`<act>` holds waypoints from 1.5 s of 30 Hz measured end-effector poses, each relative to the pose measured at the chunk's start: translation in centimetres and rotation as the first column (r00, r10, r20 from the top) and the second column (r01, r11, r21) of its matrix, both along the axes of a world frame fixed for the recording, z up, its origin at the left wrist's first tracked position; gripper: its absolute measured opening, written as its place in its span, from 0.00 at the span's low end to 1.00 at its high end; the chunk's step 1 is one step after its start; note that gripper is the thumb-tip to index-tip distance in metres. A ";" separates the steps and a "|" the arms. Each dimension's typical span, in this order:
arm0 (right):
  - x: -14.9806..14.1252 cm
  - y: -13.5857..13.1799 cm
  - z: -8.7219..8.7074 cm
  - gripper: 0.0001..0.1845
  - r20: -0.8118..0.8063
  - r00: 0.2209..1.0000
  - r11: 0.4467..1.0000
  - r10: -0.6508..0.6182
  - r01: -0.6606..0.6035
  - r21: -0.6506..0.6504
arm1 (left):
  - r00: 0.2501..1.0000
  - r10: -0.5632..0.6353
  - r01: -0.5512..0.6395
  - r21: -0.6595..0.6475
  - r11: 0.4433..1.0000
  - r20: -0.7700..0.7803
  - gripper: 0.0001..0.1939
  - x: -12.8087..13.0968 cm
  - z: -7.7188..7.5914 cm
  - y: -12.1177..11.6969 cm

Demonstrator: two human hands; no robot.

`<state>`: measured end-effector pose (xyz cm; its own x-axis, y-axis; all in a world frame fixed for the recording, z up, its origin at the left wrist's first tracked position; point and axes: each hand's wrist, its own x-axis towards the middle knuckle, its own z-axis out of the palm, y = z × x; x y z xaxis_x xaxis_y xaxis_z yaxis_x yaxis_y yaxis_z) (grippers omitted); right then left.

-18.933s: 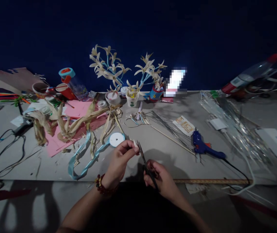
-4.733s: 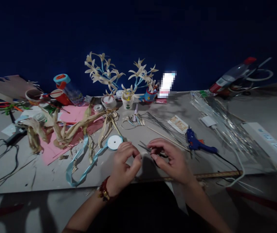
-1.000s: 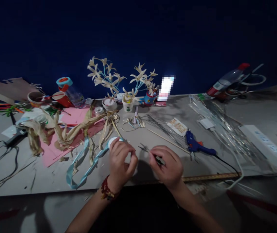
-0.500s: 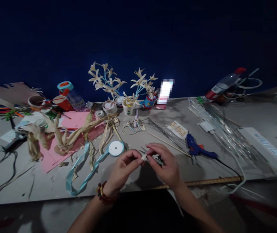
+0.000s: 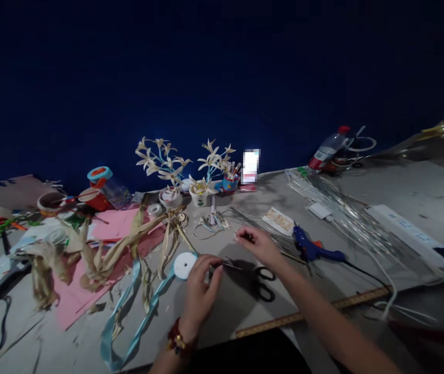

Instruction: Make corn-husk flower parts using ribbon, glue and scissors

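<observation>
My right hand point(image 5: 258, 245) is raised over the middle of the table with its fingertips pinched. Something tiny and pale shows at those tips, too small to name. Lower and to the left, my left hand point(image 5: 203, 291) has its thumb and fingers a little apart, with nothing visible between them. Scissors with black handles point(image 5: 265, 284) lie between the two hands, their blades pointing toward my left fingers. Partly behind my left hand is a white spool point(image 5: 185, 265) of light blue ribbon point(image 5: 149, 306).
Dried corn husks point(image 5: 89, 265) lie on pink paper point(image 5: 115, 226) at left. Husk flowers point(image 5: 163, 161) stand in cups at the back. A blue glue gun point(image 5: 315, 248), thin wires point(image 5: 338, 213) and a power strip point(image 5: 408, 231) are at right. A patterned strip point(image 5: 323, 309) runs along the front edge.
My hands have parted: the right moved up and forward, the left drew back beside the spool. The pale strip between them is no longer visible there. The scissors now show; the view has tilted up.
</observation>
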<state>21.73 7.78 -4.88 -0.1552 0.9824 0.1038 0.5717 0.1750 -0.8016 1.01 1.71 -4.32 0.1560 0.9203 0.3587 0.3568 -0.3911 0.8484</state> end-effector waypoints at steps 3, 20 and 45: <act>1.4 4.5 0.0 0.07 0.172 0.985 1.000 0.003 -0.002 -0.005 | 0.999 0.018 -0.017 0.050 0.999 -0.027 0.08 0.2 -0.6 0.1; -0.3 10.2 0.8 0.09 0.543 0.839 0.999 0.046 -0.046 -0.013 | 0.998 -0.018 0.025 0.131 0.991 -0.052 0.08 0.3 -0.7 -0.2; 3.7 -8.0 -5.5 0.16 0.322 0.947 0.927 0.012 -0.131 0.352 | 0.722 0.466 -0.277 -0.403 0.872 0.512 0.14 -3.3 -1.7 -1.0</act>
<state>25.47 -0.21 -10.40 -0.3064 0.8698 0.3867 0.7539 0.4698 -0.4593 -2.32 0.74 -5.98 -0.3698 0.9289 -0.0189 -0.1720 -0.0484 0.9839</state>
